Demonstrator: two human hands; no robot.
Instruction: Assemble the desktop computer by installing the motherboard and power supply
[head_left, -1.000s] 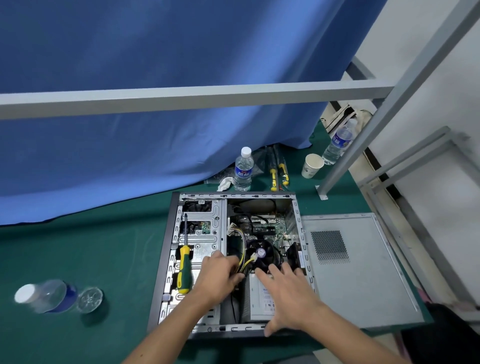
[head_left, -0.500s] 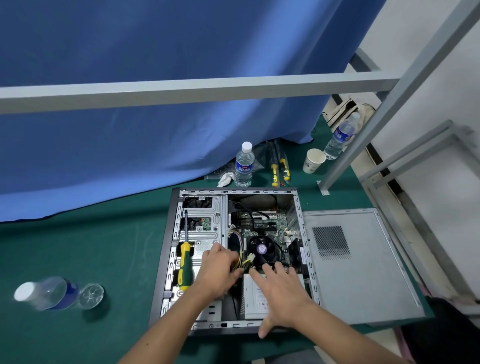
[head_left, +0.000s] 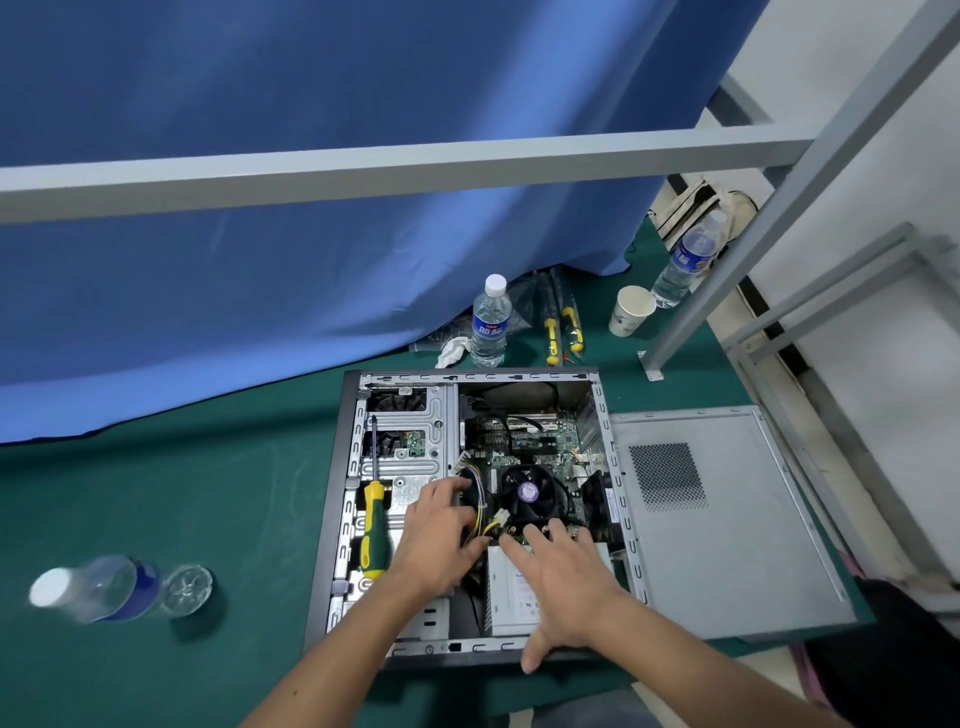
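Observation:
An open computer case (head_left: 336, 499) lies flat on the green table. Inside it sits the motherboard (head_left: 540, 441) with a black CPU fan (head_left: 527, 491). A grey power supply (head_left: 511, 592) lies at the case's near end. My left hand (head_left: 441, 540) is inside the case beside the fan, its fingers curled round a bundle of yellow and black cables (head_left: 480, 512) with a white plug. My right hand (head_left: 563, 582) rests flat on the power supply with fingers spread, and its thumb reaches the case's near rim.
A yellow-and-green screwdriver (head_left: 375, 535) lies on the drive cage. The removed side panel (head_left: 727, 519) rests to the right of the case. A fallen bottle (head_left: 114, 587) lies at the left. An upright bottle (head_left: 490, 325), more screwdrivers (head_left: 561, 332) and a paper cup (head_left: 628, 310) stand behind. Grey frame bars (head_left: 363, 166) cross overhead.
My left hand has shifted slightly toward the far end along the cables. My right hand stays spread on the power supply. The view has tilted a little.

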